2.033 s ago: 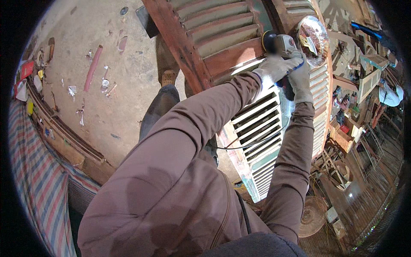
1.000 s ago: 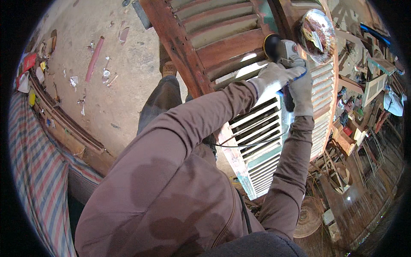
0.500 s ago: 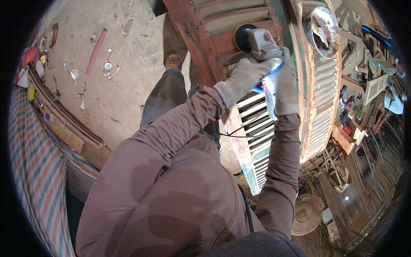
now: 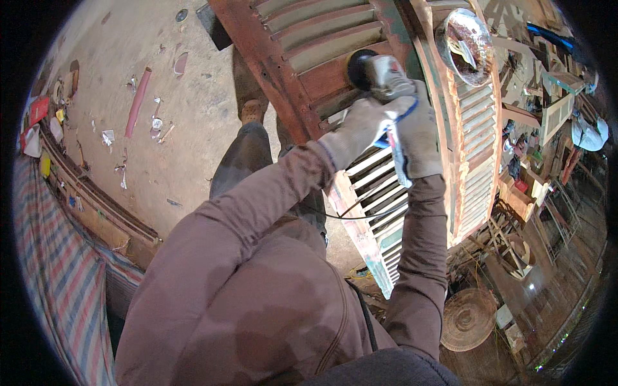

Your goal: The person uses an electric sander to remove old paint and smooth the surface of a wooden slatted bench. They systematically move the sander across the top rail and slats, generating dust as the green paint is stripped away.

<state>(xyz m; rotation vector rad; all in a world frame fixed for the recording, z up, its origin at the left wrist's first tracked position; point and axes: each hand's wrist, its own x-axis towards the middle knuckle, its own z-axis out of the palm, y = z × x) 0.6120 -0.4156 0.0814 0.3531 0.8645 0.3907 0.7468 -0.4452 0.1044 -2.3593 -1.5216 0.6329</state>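
Note:
Both my hands wear pale work gloves and grip an angle grinder (image 4: pixel 388 78) with a grey head. My left hand (image 4: pixel 365 125) is closed round its body from the left; my right hand (image 4: pixel 417 132) is wrapped along its right side. The round dark disc (image 4: pixel 362 69) is over a reddish-brown crosspiece of a louvred wooden shutter (image 4: pixel 273 67), below several slats. I cannot tell whether the disc touches the wood. Blue and white parts of the tool show between my gloves, and a dark cord (image 4: pixel 360 217) runs across the lower slats. My fingertips are partly hidden.
A second louvred shutter (image 4: pixel 476 148) stands close on the right, with a round metal bowl (image 4: pixel 468 48) on it. Further right lie wood pieces and a woven round basket (image 4: pixel 468 320). A pink tube (image 4: pixel 138 103) and scraps lie on the floor at left, near striped cloth (image 4: pixel 61 238).
My view has shifted, so the shutters appear further left. The grinder, held in both hands, has moved slightly right along the crosspiece. My grip looks the same.

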